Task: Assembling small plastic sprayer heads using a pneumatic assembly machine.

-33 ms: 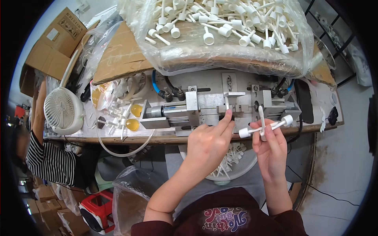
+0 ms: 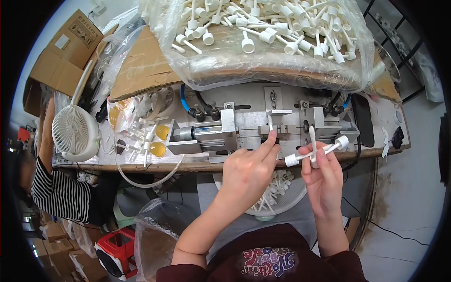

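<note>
In the middle of the metal clamping machine point(image 2: 284, 128), a white stemmed cap point(image 2: 270, 123) sits upright in the jaws. The outstretched index finger of my left hand point(image 2: 249, 171) touches its lower end; that hand's other fingers curl below and are partly hidden. My right hand point(image 2: 325, 176), just right of the jaws, pinches several more white stemmed caps point(image 2: 292, 160) between thumb and fingers. One of these stands with its stem up, and the others cross it sideways. Below both hands, a pale round basket point(image 2: 296, 203) holds many small white stemmed pieces.
A plastic-lined cardboard tray point(image 2: 145, 70) heaped with white stemmed caps stands behind the machine. Yellow round pieces point(image 2: 158, 149) and loose white parts lie at left, beside a white fan point(image 2: 75, 131). A clear hose point(image 2: 145, 185) loops over the table edge. Another person in a striped sleeve point(image 2: 61, 192) is at far left.
</note>
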`<state>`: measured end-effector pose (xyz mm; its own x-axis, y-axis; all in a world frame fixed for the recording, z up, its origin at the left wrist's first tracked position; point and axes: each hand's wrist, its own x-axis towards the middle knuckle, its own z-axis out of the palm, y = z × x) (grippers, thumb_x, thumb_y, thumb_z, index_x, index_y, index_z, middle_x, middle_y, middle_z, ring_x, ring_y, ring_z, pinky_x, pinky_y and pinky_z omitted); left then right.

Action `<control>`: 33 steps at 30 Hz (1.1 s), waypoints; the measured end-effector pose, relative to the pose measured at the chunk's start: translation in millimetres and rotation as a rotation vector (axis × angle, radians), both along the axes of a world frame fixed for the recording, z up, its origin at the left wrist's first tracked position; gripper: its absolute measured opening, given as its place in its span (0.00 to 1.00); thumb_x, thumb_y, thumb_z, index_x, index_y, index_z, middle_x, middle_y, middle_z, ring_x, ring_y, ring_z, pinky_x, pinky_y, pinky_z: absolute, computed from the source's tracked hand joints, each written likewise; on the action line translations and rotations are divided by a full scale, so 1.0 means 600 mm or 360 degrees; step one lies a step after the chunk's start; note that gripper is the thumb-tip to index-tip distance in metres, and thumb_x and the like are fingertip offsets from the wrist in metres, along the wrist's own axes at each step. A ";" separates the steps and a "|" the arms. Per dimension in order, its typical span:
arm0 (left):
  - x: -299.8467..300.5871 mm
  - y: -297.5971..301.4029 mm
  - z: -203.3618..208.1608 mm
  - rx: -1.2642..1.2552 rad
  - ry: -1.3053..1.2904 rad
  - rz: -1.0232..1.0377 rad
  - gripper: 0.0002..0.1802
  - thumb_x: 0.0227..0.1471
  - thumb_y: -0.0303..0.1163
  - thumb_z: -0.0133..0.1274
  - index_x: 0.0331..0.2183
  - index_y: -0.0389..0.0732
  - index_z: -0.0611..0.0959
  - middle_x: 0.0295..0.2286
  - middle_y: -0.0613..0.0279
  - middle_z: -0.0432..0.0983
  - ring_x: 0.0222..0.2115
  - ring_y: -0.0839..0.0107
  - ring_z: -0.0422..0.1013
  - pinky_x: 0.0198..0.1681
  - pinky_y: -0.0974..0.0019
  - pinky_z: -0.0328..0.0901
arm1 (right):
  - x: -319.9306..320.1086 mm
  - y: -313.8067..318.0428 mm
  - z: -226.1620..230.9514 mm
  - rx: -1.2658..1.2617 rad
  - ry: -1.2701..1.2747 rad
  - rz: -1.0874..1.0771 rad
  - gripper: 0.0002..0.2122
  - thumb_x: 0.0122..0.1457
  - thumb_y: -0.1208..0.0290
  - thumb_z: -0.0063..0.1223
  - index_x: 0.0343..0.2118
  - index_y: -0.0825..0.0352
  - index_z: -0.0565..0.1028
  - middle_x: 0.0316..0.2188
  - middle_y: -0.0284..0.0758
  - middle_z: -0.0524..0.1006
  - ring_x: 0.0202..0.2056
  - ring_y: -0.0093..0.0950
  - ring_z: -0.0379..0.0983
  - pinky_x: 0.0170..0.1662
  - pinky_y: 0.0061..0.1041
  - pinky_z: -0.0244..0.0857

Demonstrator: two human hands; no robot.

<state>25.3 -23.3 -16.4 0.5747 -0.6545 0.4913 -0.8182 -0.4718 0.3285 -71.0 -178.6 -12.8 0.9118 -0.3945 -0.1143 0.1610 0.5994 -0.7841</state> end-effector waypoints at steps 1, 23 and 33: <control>0.000 0.000 0.002 -0.0018 0.0009 0.0001 0.17 0.38 0.29 0.66 0.35 0.39 0.86 0.43 0.58 0.80 0.18 0.68 0.73 0.24 0.69 0.67 | 0.000 -0.002 0.000 0.0062 -0.0029 0.0040 0.13 0.69 0.71 0.41 0.49 0.74 0.68 0.42 0.45 0.75 0.31 0.19 0.69 0.32 0.17 0.64; -0.024 0.010 -0.011 -0.0223 0.0156 0.0018 0.17 0.41 0.24 0.65 0.38 0.37 0.85 0.45 0.55 0.79 0.28 0.69 0.78 0.31 0.68 0.72 | -0.007 0.026 0.000 -0.0103 0.0072 -0.0146 0.18 0.65 0.74 0.48 0.56 0.77 0.68 0.47 0.46 0.75 0.34 0.23 0.75 0.34 0.19 0.70; -0.003 -0.003 -0.007 -0.0020 -0.0010 0.0039 0.18 0.39 0.29 0.66 0.37 0.39 0.86 0.43 0.62 0.81 0.18 0.70 0.73 0.24 0.70 0.66 | -0.004 0.011 0.007 -0.1463 0.0011 -0.0560 0.09 0.55 0.83 0.59 0.39 0.73 0.81 0.38 0.40 0.78 0.27 0.21 0.75 0.28 0.17 0.71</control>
